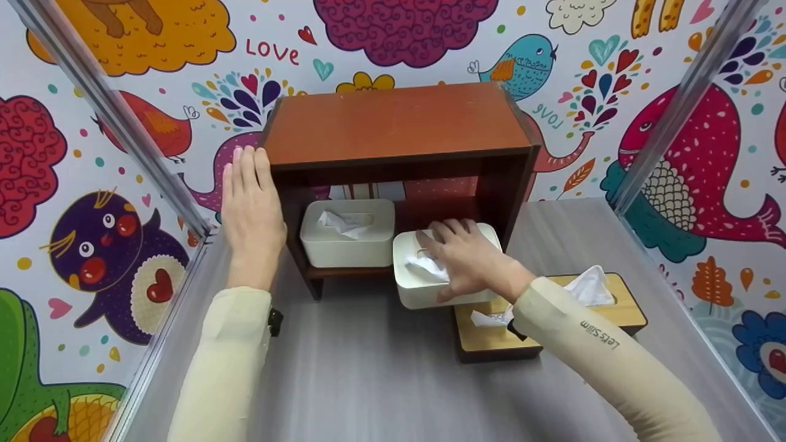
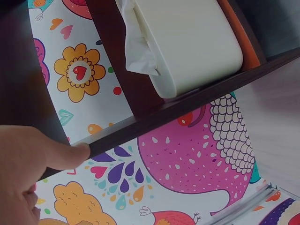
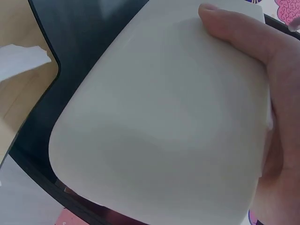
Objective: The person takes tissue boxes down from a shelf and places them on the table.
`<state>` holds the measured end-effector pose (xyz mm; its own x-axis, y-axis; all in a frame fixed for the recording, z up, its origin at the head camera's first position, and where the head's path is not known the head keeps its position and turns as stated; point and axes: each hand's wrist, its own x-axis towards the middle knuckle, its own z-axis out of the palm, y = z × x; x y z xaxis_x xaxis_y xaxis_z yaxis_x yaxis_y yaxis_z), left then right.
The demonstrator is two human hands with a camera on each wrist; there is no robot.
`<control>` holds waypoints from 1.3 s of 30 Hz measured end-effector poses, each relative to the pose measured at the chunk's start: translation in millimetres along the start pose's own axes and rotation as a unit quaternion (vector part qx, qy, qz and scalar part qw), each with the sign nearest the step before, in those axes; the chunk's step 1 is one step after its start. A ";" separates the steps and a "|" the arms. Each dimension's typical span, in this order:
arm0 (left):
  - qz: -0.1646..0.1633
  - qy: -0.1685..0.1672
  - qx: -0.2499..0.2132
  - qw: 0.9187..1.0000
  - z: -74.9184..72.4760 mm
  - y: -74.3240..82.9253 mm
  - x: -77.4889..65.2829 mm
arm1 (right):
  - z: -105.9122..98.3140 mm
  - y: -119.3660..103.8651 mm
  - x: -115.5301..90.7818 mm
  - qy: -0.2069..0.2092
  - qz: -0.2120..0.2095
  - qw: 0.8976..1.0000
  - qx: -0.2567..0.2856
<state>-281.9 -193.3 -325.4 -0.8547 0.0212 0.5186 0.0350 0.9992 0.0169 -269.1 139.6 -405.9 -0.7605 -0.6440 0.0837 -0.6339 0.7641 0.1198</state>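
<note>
My right hand (image 1: 473, 258) grips a white tissue box (image 1: 420, 296) from above, its fingers spread over the lid and its thumb on the near side. This box is slightly askew at the right front of a brown wooden shelf (image 1: 399, 126), and fills most of the right wrist view. A second white tissue box (image 1: 348, 250) stands in the shelf's left half, a tissue poking out of its top. Straight-fingered, my left hand (image 1: 253, 209) lies against the shelf's left side. The left wrist view shows its thumb (image 2: 70, 157) touching the shelf's dark edge.
Two tissue boxes with wooden tops stand on the grey table (image 1: 368, 380) to the right: a nearer one (image 1: 491, 337), partly under my right arm, and a farther one (image 1: 623, 294). Patterned walls and metal posts (image 1: 669, 123) enclose the table.
</note>
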 end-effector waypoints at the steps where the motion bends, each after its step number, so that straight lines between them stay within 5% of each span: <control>1: 0.000 0.000 -0.001 1.000 -0.1 0.0 -0.1 | 0.4 -0.9 -1.2 0.002 -0.001 1.000 -0.001; 39: -0.001 -0.007 -0.002 1.000 -1.0 0.5 -0.9 | 14.8 -55.5 -12.7 -0.005 -0.014 1.000 0.026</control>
<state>-280.5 -192.9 -325.0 -0.8618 0.0195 0.5068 0.0352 0.9992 0.0214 -226.3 105.9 -428.2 -0.7431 -0.6654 0.0708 -0.6617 0.7464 0.0704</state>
